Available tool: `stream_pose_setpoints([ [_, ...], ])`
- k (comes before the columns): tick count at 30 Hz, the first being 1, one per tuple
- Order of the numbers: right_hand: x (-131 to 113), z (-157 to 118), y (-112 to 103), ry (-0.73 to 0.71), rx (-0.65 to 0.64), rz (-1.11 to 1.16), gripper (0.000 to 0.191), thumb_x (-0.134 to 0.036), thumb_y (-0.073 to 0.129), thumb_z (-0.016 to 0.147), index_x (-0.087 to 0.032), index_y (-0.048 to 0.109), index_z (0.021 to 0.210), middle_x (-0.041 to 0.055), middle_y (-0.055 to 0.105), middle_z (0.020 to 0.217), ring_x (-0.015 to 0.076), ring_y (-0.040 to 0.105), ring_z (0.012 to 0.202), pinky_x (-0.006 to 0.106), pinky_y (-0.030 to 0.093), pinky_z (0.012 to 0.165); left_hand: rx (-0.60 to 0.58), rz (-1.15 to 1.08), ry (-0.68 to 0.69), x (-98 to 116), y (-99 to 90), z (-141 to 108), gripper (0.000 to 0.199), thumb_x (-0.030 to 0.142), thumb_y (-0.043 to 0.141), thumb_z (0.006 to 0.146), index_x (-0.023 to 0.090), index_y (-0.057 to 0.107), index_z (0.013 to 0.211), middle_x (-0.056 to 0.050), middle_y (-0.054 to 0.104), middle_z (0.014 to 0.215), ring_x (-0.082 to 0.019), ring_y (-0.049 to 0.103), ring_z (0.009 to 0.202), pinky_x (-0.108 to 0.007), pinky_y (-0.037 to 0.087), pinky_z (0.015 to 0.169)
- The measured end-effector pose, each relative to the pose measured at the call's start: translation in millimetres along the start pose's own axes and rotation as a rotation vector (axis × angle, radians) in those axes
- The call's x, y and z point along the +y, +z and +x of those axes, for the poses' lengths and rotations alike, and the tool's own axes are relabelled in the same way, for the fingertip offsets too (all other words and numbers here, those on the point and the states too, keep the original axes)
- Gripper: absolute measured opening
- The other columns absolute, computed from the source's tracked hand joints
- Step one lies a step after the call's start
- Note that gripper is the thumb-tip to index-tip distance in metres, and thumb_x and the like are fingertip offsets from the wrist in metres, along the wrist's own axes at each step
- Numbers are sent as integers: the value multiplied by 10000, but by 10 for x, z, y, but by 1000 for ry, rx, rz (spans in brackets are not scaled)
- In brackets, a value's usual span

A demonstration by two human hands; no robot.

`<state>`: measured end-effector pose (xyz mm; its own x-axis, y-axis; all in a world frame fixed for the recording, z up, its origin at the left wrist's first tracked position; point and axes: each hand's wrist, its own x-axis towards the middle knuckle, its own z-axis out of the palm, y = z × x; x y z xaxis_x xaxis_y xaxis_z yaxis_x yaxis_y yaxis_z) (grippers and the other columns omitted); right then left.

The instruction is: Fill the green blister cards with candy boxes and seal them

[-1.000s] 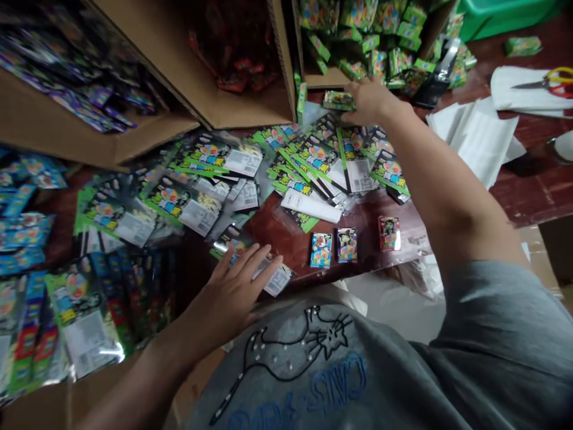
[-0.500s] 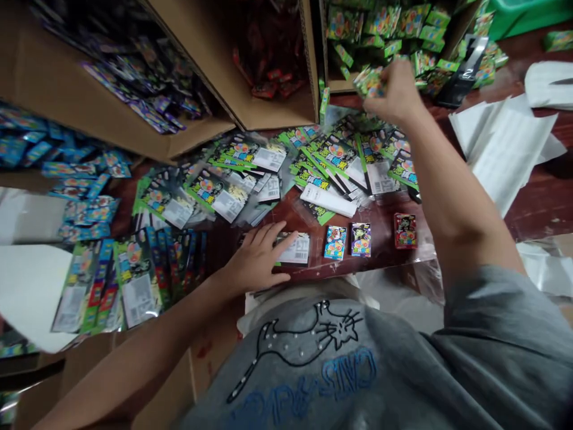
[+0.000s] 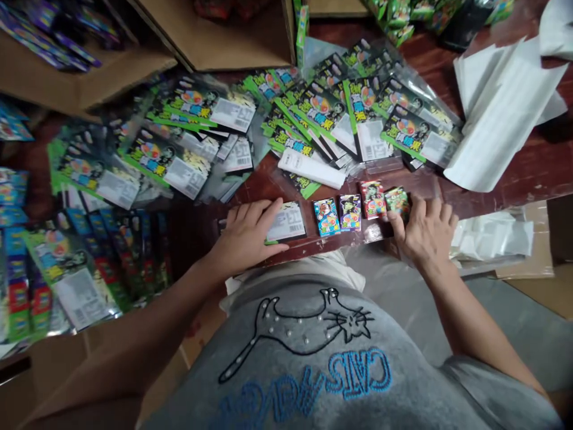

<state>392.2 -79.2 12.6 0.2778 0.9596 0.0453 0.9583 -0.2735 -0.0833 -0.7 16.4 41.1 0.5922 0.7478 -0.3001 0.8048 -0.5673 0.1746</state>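
My left hand (image 3: pixel 248 230) lies flat with fingers spread on a printed bag (image 3: pixel 289 221) at the table's front edge. To its right, a blue packet (image 3: pixel 326 217), a purple packet (image 3: pixel 350 212), a red packet (image 3: pixel 373 200) and a green packet (image 3: pixel 396 203) form a row. My right hand (image 3: pixel 425 230) rests at the row's right end, its thumb touching the green packet and its other fingers apart on the table.
Printed bags (image 3: pixel 320 107) lie in piles behind the row, with a folded white paper (image 3: pixel 311 169) on them. Cardboard boxes (image 3: pixel 242 48) stand at the back. White sheets (image 3: pixel 505 119) lie at right, and filled packs (image 3: pixel 80 286) at left.
My right hand has come back from the green packets in the box to the front edge. A green packet now lies at the row's end, and the red one sits nearer the purple one. The view has shifted.
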Motion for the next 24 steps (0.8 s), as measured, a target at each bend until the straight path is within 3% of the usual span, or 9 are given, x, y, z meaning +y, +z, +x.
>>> stream_pose_setpoints([
  [2,-91,116,-44,-183,44,44,1002,-839,420,980,-73,452,1625,326,559,1519,529,511,1390,713,385,1117,2,-42,2,29,14,-8,996,559,807,888,171,356,1687,-213,544,1551,-446,522,1389,-564,404,1177],
  [4,-204,240,-51,-498,18,162,1043,-854,456,965,-116,343,1694,286,486,1627,497,443,1483,693,320,1208,10,-92,-8,70,42,-37,1029,555,832,867,183,347,1694,-211,543,1553,-444,522,1384,-557,407,1170],
  [7,-447,398,36,-934,-115,286,909,-789,494,1000,-167,400,1656,229,520,1636,425,479,1470,613,341,1227,46,-166,-39,141,106,-76,1092,531,880,820,156,342,1693,-223,540,1560,-448,510,1392,-561,383,1190],
  [9,-606,478,114,-1033,-141,275,767,-683,525,1039,-185,451,1617,206,541,1634,413,498,1442,607,353,1196,73,-203,-59,177,153,-92,1097,515,901,796,145,364,1679,-224,542,1560,-448,504,1394,-565,370,1199],
  [11,-706,530,173,-1045,-138,261,692,-611,559,1044,-197,475,1593,192,566,1615,412,525,1388,608,375,1140,95,-227,-67,194,195,-109,1081,512,905,790,152,385,1666,-215,542,1561,-443,504,1387,-568,369,1194],
  [15,-743,509,212,-933,-101,324,751,-680,639,972,-230,489,1555,177,623,1502,406,571,1241,602,413,1050,138,-249,-82,198,246,-152,1091,508,917,777,157,388,1664,-206,540,1556,-435,499,1382,-567,362,1191],
  [20,-817,350,223,-664,35,363,733,-695,608,978,-223,492,1527,229,578,1463,476,541,1294,704,367,1085,157,-284,-98,211,270,-169,1093,470,932,757,163,396,1658,-194,533,1549,-429,488,1391,-561,351,1204],
  [24,-917,262,229,-611,88,405,757,-690,633,969,-205,477,1529,248,562,1462,486,539,1303,722,381,1081,155,-297,-84,235,292,-167,1105,477,925,766,184,370,1676,-191,519,1559,-433,480,1396,-561,361,1195],
])
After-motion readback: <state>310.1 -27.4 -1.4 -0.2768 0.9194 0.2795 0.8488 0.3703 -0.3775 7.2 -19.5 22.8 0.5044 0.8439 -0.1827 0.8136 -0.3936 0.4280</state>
